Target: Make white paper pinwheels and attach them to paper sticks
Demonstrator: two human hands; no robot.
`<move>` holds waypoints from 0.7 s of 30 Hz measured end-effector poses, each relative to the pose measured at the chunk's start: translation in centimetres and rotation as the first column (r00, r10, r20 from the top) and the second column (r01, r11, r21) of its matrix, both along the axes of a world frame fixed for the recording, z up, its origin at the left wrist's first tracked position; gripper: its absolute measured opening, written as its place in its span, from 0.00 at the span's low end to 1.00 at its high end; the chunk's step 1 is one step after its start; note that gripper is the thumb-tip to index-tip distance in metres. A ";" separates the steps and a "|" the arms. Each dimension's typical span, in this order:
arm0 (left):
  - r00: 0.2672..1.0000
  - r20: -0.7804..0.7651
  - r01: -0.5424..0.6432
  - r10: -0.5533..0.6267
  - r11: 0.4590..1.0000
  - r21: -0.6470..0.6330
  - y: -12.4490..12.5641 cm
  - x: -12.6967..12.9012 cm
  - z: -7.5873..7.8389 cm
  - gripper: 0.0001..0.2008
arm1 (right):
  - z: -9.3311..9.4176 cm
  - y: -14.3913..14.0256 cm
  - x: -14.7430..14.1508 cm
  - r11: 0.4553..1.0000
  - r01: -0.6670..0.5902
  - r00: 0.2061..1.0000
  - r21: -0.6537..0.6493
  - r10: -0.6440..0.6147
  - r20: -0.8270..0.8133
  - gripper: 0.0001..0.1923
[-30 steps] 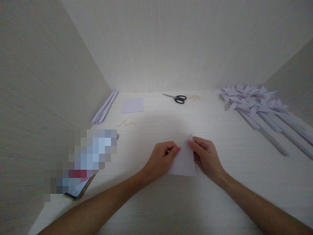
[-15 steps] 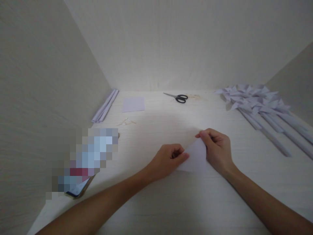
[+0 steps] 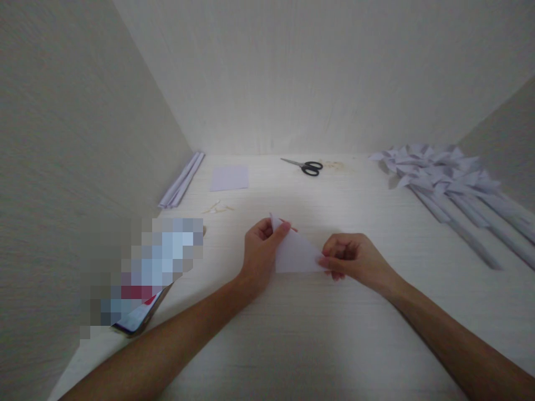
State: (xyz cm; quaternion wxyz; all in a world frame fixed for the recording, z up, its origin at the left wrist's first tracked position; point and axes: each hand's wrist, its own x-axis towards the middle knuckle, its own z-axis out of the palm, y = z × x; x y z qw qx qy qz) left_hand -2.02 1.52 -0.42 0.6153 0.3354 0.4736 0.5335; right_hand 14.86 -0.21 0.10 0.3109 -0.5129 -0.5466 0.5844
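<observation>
A pale folded paper triangle (image 3: 295, 255) lies at the middle of the white table (image 3: 292, 345). My left hand (image 3: 261, 245) pinches its upper left corner between thumb and fingers. My right hand (image 3: 351, 257) pinches its right tip, fingers curled, low over the table. Both forearms reach in from the near edge.
Black scissors (image 3: 307, 166) lie at the back centre. A flat pale paper square (image 3: 229, 177) and folded paper strips (image 3: 181, 179) sit at the back left. Several paper pinwheels on rolled stems (image 3: 443, 178) fill the right. A phone (image 3: 137, 317) lies near left. Walls enclose three sides.
The triangle has been turned: my left hand moved up and left to its top corner, and my right hand came down to its right tip.
</observation>
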 end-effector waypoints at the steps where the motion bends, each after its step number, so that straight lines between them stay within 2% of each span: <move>1: 1.000 0.004 0.030 -0.030 1.000 0.003 -0.1 0.0 0.0 0.11 | 0.1 -0.2 -0.2 0.997 -0.073 0.997 -0.040 0.073 -0.004 0.13; 3: 0.994 0.005 0.108 -0.108 0.994 0.008 -0.5 0.1 0.1 0.11 | 0.1 -0.6 -0.7 0.987 -0.149 0.989 -0.063 0.148 -0.012 0.13; 7: 0.973 0.023 0.228 -0.228 0.974 0.008 -1.0 0.1 0.2 0.10 | -0.1 -1.4 -1.6 0.989 -0.142 0.987 0.051 0.138 0.080 0.14; 11: 0.975 0.037 0.219 -0.219 0.976 0.017 -1.0 0.2 0.2 0.10 | -0.2 -1.8 -2.0 0.982 -0.118 0.976 0.145 0.087 0.200 0.14; 21: 0.982 0.097 0.160 -0.161 0.987 0.023 -0.9 0.4 0.5 0.12 | -0.2 -1.8 -1.9 0.982 -0.129 0.970 0.141 0.095 0.225 0.14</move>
